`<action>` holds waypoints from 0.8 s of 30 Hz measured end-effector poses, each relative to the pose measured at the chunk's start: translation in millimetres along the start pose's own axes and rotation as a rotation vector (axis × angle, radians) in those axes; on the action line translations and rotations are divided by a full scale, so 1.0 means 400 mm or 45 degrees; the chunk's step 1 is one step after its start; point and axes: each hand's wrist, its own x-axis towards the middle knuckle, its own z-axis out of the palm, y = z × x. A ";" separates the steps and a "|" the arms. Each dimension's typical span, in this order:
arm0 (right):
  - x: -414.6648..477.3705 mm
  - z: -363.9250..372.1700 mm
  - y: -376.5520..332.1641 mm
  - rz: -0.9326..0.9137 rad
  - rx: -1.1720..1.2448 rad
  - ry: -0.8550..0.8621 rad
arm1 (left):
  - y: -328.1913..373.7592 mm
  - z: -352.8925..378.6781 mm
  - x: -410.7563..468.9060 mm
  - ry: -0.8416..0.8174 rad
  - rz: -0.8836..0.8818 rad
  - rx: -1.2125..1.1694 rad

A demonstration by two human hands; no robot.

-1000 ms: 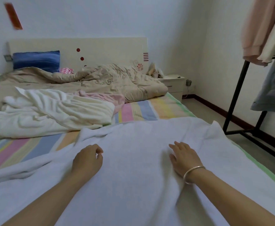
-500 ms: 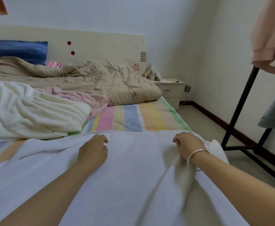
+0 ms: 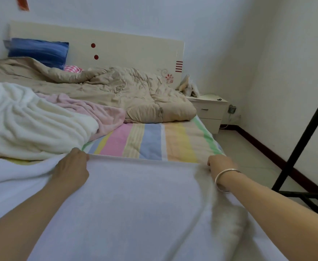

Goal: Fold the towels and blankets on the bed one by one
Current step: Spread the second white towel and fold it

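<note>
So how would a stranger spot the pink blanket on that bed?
Start at the cream headboard and come down over the crumpled beige quilt. Just below it, on the striped sheet, lies the pink blanket, bunched against a fluffy white blanket. Its neighbours are beige and white; it alone is pale pink.

Two hands show low in the frame: left hand (image 3: 71,166), right hand (image 3: 220,164). One bed (image 3: 154,142) carries four covers: one white towel (image 3: 135,204), one cream blanket (image 3: 31,129), one pink blanket (image 3: 97,112) and one beige quilt (image 3: 135,95). One blue pillow (image 3: 39,51) sits upper left, one nightstand (image 3: 209,108) right of centre.
</note>
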 end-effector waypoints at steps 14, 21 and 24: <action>0.125 0.102 -0.269 -0.144 0.577 0.248 | -0.168 0.116 0.078 0.334 -0.030 0.276; 0.130 0.037 -0.111 -0.090 0.151 0.182 | -0.163 0.110 0.070 0.229 -0.017 0.287; 0.122 0.044 -0.059 -0.077 -0.039 0.106 | -0.167 0.116 0.075 0.243 -0.007 0.298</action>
